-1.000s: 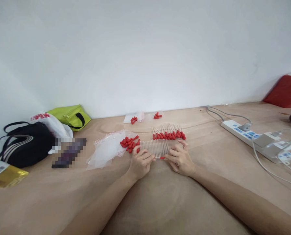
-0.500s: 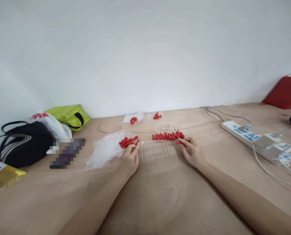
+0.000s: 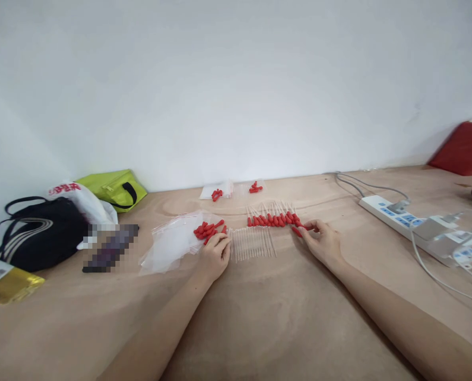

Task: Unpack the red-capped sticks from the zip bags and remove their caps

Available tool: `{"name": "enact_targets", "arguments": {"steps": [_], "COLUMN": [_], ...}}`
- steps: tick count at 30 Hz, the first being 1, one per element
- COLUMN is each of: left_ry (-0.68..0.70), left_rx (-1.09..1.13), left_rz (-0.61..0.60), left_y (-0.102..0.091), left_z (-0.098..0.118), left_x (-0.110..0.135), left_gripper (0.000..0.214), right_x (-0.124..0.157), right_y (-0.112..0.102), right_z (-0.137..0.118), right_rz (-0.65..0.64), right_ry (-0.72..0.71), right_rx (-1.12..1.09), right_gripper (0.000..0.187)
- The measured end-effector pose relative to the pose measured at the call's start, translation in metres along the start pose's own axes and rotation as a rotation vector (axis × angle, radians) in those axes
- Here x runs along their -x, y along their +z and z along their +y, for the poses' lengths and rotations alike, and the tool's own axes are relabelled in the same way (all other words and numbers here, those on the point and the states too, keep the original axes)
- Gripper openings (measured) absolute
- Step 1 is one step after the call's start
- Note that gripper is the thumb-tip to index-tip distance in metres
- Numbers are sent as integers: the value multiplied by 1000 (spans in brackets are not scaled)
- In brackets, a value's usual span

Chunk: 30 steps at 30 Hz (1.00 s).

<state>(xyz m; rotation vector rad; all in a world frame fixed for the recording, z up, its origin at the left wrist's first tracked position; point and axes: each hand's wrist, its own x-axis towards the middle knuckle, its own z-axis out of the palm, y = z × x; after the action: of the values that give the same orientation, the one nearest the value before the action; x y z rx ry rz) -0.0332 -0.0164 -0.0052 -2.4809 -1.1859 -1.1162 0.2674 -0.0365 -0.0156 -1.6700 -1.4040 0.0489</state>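
In the head view, my right hand [image 3: 324,243] pinches a small red club-shaped piece [image 3: 296,232] between thumb and fingers, at the right end of a row. The row consists of several red club-shaped pieces [image 3: 273,219] lying side by side, with thin pale sticks [image 3: 278,206] behind them. Below it lies a second line of thin clear sticks [image 3: 254,246]. My left hand [image 3: 215,256] rests with curled, closed fingers beside a loose pile of red pieces [image 3: 205,229]; whatever is between its fingertips is hidden. The pile lies on clear zip bags [image 3: 168,246].
Two small bags with red pieces [image 3: 217,195] lie by the wall. A white power strip [image 3: 390,214] with cables is on the right, near a red bag [image 3: 464,148]. Black bag [image 3: 41,233], green bag [image 3: 109,185] and a blurred dark object [image 3: 111,248] stand left.
My right hand has shifted slightly right with the red piece. My left hand's fingers have curled in more and moved a little right. The row looks unchanged.
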Motion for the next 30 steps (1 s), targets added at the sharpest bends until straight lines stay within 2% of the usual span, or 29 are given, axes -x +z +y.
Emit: {"name": "enact_targets", "arguments": {"steps": [5, 12, 16, 20, 24, 30], "left_ry": [2, 13, 55, 108, 112, 116], "left_rx": [31, -4, -8, -6, 6, 14], "left_rz": [-64, -202, -323, -358, -323, -292], "left_y": [-5, -19, -29, -33, -31, -30], "left_z": [5, 12, 10, 5, 5, 6], "left_x": [0, -4, -5, -5, -6, -6], "left_gripper": [18, 39, 43, 41, 42, 43], "right_x": [0, -1, -1, -2, -5, -15], "right_y": [-2, -6, -5, -3, 2, 31], "right_z": [-1, -7, -3, 2, -6, -43], "right_rz": [-49, -166, -153, -68, 2, -117], "right_ry": [60, 115, 83, 46, -85, -396], "right_rx": [60, 180, 231, 229, 176, 214], "right_gripper": [34, 39, 45, 47, 38, 24]}}
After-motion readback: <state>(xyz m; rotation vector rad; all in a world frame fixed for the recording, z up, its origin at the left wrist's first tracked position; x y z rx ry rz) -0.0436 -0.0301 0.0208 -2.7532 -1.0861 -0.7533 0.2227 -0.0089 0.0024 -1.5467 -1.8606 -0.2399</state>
